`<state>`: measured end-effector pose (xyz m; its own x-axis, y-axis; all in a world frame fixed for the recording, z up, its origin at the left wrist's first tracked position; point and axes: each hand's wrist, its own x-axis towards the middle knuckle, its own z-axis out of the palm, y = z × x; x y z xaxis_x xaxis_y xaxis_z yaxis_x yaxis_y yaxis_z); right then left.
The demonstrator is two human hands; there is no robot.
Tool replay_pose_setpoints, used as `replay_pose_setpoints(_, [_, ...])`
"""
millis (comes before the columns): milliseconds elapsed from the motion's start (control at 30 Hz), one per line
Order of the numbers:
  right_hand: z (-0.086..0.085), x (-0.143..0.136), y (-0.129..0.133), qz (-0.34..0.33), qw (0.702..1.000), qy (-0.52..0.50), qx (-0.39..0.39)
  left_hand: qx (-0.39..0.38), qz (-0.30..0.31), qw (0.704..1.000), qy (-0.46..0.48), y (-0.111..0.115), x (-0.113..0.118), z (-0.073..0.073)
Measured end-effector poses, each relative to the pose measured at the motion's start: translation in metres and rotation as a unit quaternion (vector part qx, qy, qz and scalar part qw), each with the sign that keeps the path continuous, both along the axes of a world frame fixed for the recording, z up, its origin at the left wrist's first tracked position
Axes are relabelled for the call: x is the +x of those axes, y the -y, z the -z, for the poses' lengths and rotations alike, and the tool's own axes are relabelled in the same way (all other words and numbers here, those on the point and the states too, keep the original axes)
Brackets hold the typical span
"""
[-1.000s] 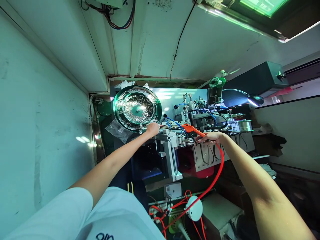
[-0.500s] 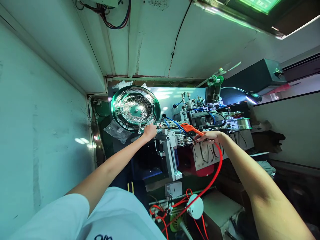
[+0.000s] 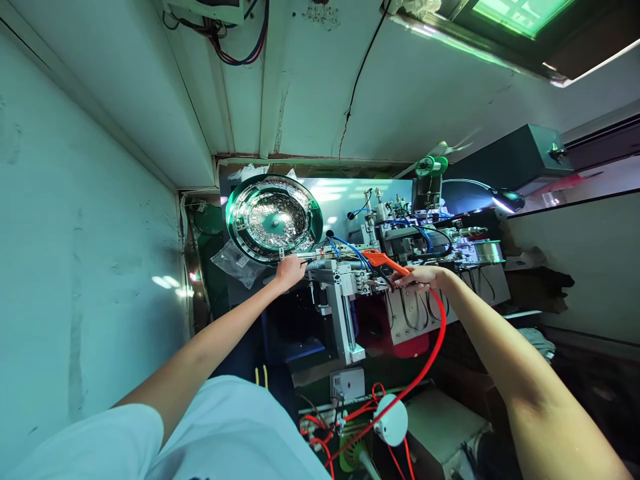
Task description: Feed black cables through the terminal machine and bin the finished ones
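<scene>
My right hand (image 3: pixel 420 277) is wrapped round an orange air blow gun (image 3: pixel 379 259), its nozzle end over the machine's feed track. A red air hose (image 3: pixel 439 333) runs from the gun's grip down toward the floor. My left hand (image 3: pixel 291 272) is closed at the front rim of the round vibratory feeder bowl (image 3: pixel 235 230), beside the start of the linear track (image 3: pixel 320 253). A thin dark tip shows at its fingers, too small to name. Many small shiny metal parts (image 3: pixel 273 217) lie inside the bowl.
An assembly machine (image 3: pixel 400 233) with blue tubes stands right of the bowl, near a wire spool (image 3: pixel 487 251) and a lit lamp (image 3: pixel 507 199). A clear plastic bag (image 3: pixel 235 263) lies left of the bowl. Below are red hoses (image 3: pixel 360 410) and a white round disc (image 3: pixel 391 420).
My left hand has moved a little left and down along the bowl's front rim, away from the track. My right hand holds the blow gun in nearly the same place.
</scene>
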<state>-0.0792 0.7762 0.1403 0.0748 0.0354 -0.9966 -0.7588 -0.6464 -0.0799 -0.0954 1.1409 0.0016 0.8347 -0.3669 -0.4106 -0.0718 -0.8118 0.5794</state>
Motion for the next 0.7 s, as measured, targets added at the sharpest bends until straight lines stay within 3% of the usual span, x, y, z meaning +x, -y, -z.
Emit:
replay_pose_setpoints(467, [-0.002,-0.008,-0.004,0.026,0.999,0.024,-0.021,-0.1,-0.075,0.992,-0.014,-0.002,0.002,0.008])
replay_pose_setpoints(600, [-0.006,-0.014,-0.011,0.033,0.999,0.034,-0.028,-0.152,-0.124,0.98,-0.03,-0.021,-0.004,-0.001])
replay_pose_setpoints(700, [-0.009,-0.018,-0.016,0.032,0.998,0.045,-0.028,-0.202,-0.16,0.964,-0.068,-0.047,-0.023,-0.016])
